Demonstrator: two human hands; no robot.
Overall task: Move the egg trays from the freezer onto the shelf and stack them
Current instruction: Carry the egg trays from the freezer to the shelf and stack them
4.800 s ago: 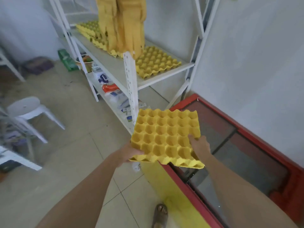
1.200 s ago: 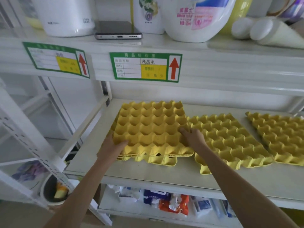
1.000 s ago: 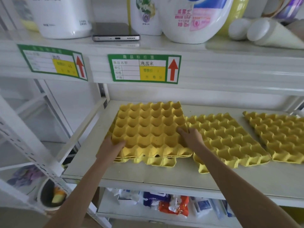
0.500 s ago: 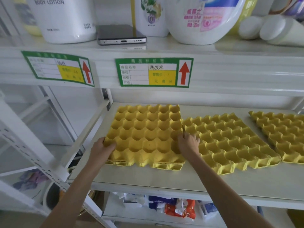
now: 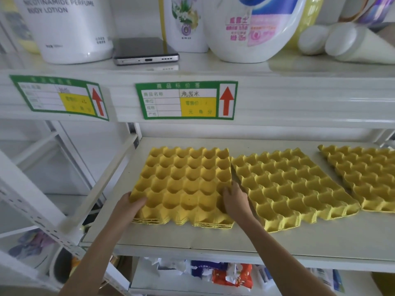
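A stack of yellow egg trays (image 5: 183,184) lies on the white shelf (image 5: 213,242), at its left end. The top tray sits flat and lined up on the ones beneath. My left hand (image 5: 128,205) grips the stack's front left corner, thumb resting in a cup. My right hand (image 5: 235,199) holds the front right edge, between this stack and a second yellow tray (image 5: 290,186) beside it. A third yellow tray (image 5: 367,176) lies further right, partly cut off by the frame.
The shelf above carries a body lotion tub (image 5: 64,28), a phone (image 5: 145,51), a large detergent bottle (image 5: 252,28) and white bottles (image 5: 342,43). Green price labels (image 5: 186,100) are stuck on its front. Packets (image 5: 213,272) fill the shelf below. A white upright post (image 5: 32,206) stands left.
The tray I carried from the freezer now rests on the left stack. Over the last second it has been pressed down and squared up; both hands slid toward the front corners.
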